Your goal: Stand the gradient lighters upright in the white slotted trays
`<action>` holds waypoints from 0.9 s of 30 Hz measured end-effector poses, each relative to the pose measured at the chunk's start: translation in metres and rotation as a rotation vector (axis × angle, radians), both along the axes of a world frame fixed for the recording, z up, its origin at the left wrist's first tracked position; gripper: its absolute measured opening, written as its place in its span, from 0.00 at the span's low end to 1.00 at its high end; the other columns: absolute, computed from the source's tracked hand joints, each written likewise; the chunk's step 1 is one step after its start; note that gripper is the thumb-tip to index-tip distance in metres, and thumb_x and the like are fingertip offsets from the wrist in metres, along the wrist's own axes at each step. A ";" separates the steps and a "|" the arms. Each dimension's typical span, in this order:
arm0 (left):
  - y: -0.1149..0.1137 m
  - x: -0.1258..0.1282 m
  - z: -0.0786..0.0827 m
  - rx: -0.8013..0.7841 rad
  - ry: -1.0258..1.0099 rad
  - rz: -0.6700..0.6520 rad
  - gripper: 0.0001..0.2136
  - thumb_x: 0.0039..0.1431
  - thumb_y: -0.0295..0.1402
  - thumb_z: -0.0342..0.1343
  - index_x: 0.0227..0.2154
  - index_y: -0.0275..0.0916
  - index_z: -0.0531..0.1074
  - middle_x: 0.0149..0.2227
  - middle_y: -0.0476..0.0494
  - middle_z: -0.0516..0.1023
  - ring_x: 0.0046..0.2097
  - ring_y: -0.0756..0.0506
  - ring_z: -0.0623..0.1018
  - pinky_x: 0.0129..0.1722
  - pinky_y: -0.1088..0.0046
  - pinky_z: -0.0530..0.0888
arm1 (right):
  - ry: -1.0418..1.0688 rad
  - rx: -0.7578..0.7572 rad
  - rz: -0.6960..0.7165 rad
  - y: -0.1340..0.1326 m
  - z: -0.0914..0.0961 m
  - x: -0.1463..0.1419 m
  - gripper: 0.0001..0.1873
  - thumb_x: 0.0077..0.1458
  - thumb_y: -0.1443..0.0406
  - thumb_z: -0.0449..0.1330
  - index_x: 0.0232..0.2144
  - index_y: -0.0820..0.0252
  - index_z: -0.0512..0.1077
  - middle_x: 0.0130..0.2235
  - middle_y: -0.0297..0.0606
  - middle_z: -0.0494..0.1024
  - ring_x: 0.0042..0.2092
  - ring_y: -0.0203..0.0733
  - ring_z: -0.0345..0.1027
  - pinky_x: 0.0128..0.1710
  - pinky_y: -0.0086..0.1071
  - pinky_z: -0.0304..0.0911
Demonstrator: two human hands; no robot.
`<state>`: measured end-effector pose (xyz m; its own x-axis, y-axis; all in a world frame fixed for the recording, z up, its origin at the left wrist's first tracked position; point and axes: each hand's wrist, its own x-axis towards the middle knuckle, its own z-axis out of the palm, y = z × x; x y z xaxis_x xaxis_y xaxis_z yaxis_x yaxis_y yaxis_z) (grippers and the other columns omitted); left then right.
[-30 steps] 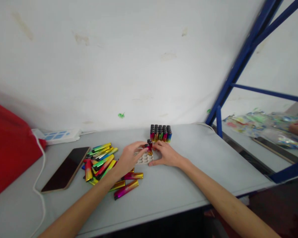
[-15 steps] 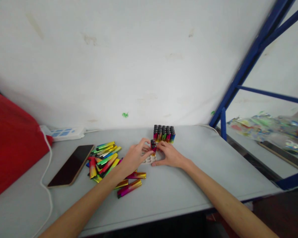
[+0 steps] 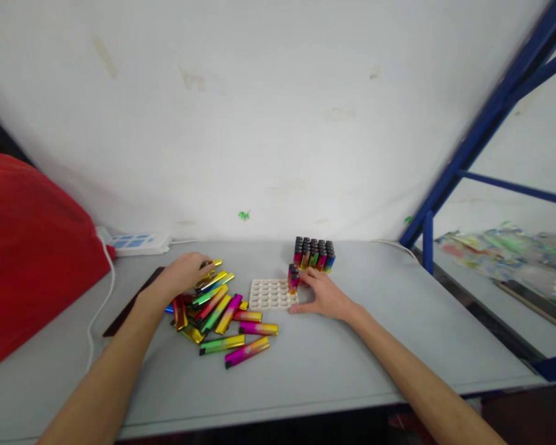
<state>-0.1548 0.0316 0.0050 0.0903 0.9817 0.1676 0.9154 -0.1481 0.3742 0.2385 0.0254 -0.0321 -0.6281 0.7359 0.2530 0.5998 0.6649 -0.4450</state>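
Note:
A white tray (image 3: 269,295) with rows of round sockets lies on the grey table (image 3: 333,364). Two or three colourful lighters (image 3: 293,278) stand upright in its far right corner. My right hand (image 3: 322,295) rests flat beside the tray, fingers spread against its right edge and near those lighters. My left hand (image 3: 185,275) reaches over the pile of loose lighters (image 3: 217,315) to the left, fingers curled down on the far ones. A filled block of upright lighters (image 3: 314,253) stands behind the tray.
A dark phone (image 3: 132,303) lies partly under my left forearm. A white power strip (image 3: 136,243) with its cable sits by the wall. A red bag (image 3: 28,247) fills the left side. A blue metal frame (image 3: 467,154) stands at the right, with shiny packets (image 3: 514,256) beyond.
My left hand has let go at the tray and swung left onto the lighter pile. The tray's sockets now show. My right hand stays beside the tray. The camera has shifted left.

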 end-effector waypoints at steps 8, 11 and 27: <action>-0.003 0.003 0.007 -0.043 0.090 -0.022 0.09 0.58 0.33 0.56 0.36 0.36 0.79 0.36 0.37 0.82 0.40 0.37 0.78 0.44 0.63 0.70 | 0.003 -0.010 0.006 0.000 -0.001 0.000 0.40 0.45 0.39 0.70 0.48 0.63 0.72 0.44 0.43 0.71 0.44 0.49 0.67 0.48 0.42 0.65; -0.007 0.011 0.016 0.083 -0.008 -0.034 0.09 0.59 0.36 0.57 0.39 0.38 0.77 0.39 0.40 0.81 0.41 0.39 0.77 0.45 0.66 0.71 | 0.002 -0.010 0.009 0.000 -0.001 0.000 0.39 0.44 0.40 0.70 0.48 0.63 0.72 0.44 0.44 0.71 0.45 0.49 0.67 0.48 0.42 0.65; -0.048 0.130 0.024 -0.087 -1.078 -0.110 0.18 0.52 0.46 0.67 0.35 0.36 0.74 0.23 0.52 0.70 0.20 0.54 0.62 0.18 0.77 0.59 | 0.008 0.012 0.023 0.001 0.000 0.000 0.39 0.45 0.40 0.70 0.49 0.62 0.72 0.45 0.43 0.71 0.45 0.48 0.68 0.48 0.41 0.65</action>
